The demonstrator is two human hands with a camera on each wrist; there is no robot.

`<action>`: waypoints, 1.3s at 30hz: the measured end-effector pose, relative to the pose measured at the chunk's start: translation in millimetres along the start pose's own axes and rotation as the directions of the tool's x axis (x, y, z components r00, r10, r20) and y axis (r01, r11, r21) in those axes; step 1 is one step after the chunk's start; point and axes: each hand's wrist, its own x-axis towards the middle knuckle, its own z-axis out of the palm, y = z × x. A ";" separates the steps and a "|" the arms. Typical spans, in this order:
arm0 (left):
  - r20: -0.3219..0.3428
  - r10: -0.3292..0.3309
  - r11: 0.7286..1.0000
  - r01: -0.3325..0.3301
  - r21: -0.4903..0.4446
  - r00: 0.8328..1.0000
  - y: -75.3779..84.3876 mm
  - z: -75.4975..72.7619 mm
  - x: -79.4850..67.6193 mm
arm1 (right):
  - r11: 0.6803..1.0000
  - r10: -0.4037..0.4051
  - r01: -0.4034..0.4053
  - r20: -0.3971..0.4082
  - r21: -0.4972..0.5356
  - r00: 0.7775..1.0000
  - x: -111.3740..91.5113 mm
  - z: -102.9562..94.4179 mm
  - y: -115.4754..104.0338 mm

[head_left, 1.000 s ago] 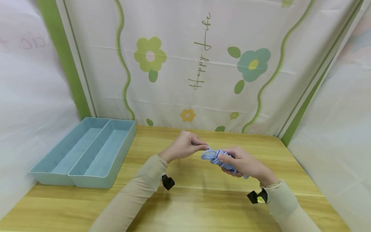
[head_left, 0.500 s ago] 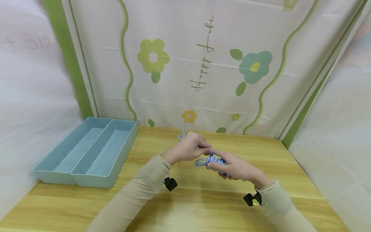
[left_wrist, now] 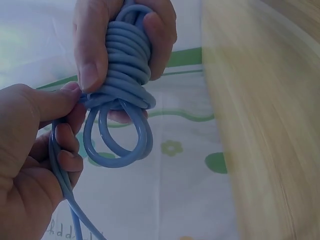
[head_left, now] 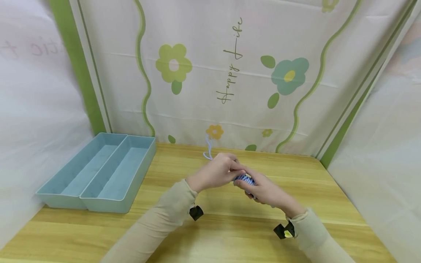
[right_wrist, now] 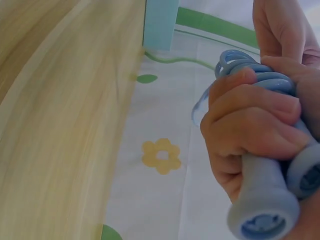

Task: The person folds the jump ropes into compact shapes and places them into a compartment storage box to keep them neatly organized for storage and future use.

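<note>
Here, the right hand (head_left: 267, 188) grips the wound blue rope (left_wrist: 127, 55) and its 2 handles (right_wrist: 262, 197) above the table (head_left: 230, 233), the left hand (head_left: 218, 171) pinches a strand (left_wrist: 61, 175), and a slackened pinch might let the rope unwind

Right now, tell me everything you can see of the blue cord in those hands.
The blue cord looks smooth and rubbery, much of it wound in tight coils, held above the wooden table. Rounded loops stick out at one end; at the other are two paler, plastic-looking handles with flared, recessed ends. The right hand's grip wraps the bundle; the left hand's grip pinches cord beside the coils, near the loops. Loose strands trail from there.
</note>
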 end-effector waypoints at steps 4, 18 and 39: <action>-0.011 0.014 1.000 -0.013 0.024 1.000 3.5 2.7 -1.8 | 1.000 -0.013 0.013 -0.053 0.003 0.999 -0.5 0.4 4.1; -0.141 0.072 0.997 -0.067 0.039 0.987 6.1 6.7 -8.4 | 0.992 -0.003 0.035 -0.254 0.120 0.967 1.0 -2.1 6.3; -0.438 0.019 0.993 -0.067 -0.093 0.899 5.9 30.4 -11.1 | 0.899 -0.125 0.221 -0.263 0.377 0.957 -2.7 -10.1 8.9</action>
